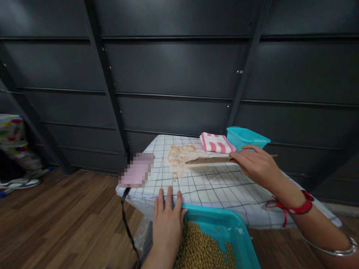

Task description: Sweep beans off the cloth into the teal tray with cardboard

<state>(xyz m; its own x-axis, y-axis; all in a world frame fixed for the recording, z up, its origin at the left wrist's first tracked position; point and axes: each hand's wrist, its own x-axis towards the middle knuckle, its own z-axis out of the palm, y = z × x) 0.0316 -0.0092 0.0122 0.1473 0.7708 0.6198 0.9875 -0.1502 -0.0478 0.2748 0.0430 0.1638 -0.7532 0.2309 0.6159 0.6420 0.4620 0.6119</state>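
My right hand point(256, 164) grips one end of a flat brown strip point(209, 160), which looks like cardboard. The strip's far tip reaches over a pale, wet-looking patch point(182, 158) with yellowish beans scattered in it on the checked tablecloth point(213, 186). My left hand point(167, 220) lies with fingers stretched out at the table's front edge, beside the rim of a turquoise tray point(238, 220). Many greenish-brown beans point(199, 246) lie in that tray. Whether my left palm presses on the rim cannot be made out.
Behind the patch sit a folded pink-and-white striped cloth point(217, 143) and a second turquoise container point(246, 138). A blurred pink object point(137, 170) lies at the table's left, with a black strap point(126, 216) hanging down. A dark panelled wall point(174, 67) stands close behind.
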